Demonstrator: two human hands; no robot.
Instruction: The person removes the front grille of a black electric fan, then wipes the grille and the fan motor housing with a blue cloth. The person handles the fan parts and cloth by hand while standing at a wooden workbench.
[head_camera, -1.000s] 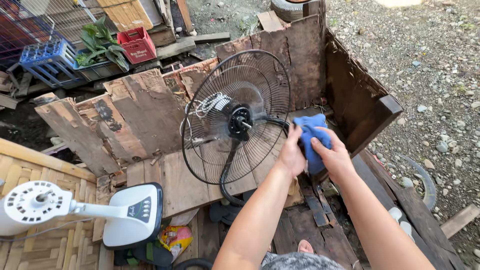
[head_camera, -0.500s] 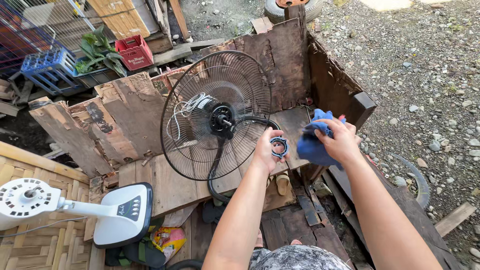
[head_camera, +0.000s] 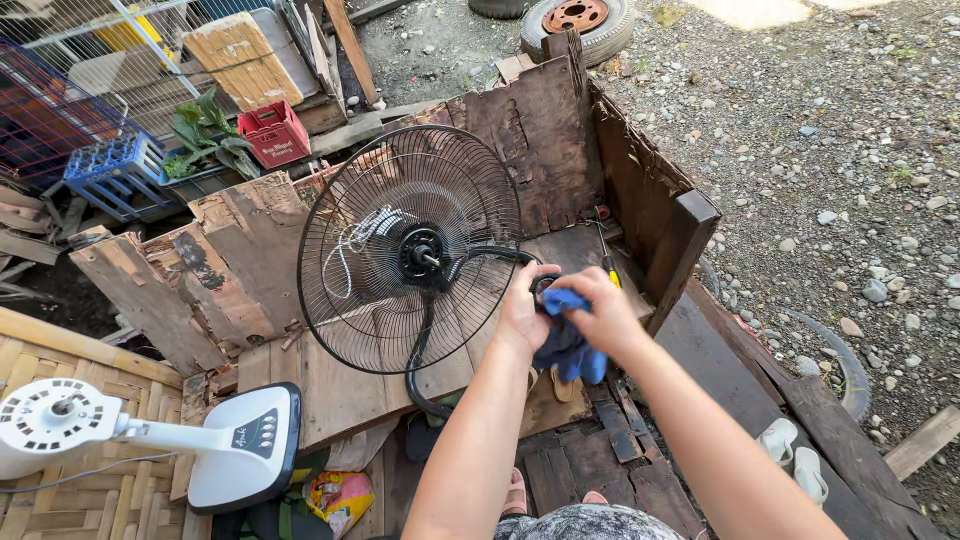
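Two hands meet at the right edge of a black wire fan guard (head_camera: 410, 250) in the head view, the only view there is. The guard stands nearly upright on a rough wooden table (head_camera: 330, 385) of old planks, its rear leaning toward the broken board walls behind. A black hub sits at its centre and a black cord loops down from it and round to the front.

The left hand (head_camera: 520, 310) has its fingers curled shut around a small dark part right at the guard's rim; what that part is can't be made out, it's mostly hidden. The right hand (head_camera: 598, 312) is closed on a blue cloth (head_camera: 568, 350), bunched up and pressed against that same part, with a tail of it hanging below the palm.

Handling guess: the guard looks light but springy, thin wire that'd bend if squeezed mid-span, so the outer ring or the hub is the better place to hold it. The cloth is soft and limp, grab it anywhere.

Other stuff around: a white fan base (head_camera: 240, 450) with its white motor head (head_camera: 50, 425) lying at lower left, a red crate (head_camera: 275, 135) and a blue crate (head_camera: 115, 170) further back, a yellow-handled screwdriver (head_camera: 605, 262) on the table near the right wall, and gravel (head_camera: 830, 130) off to the right.
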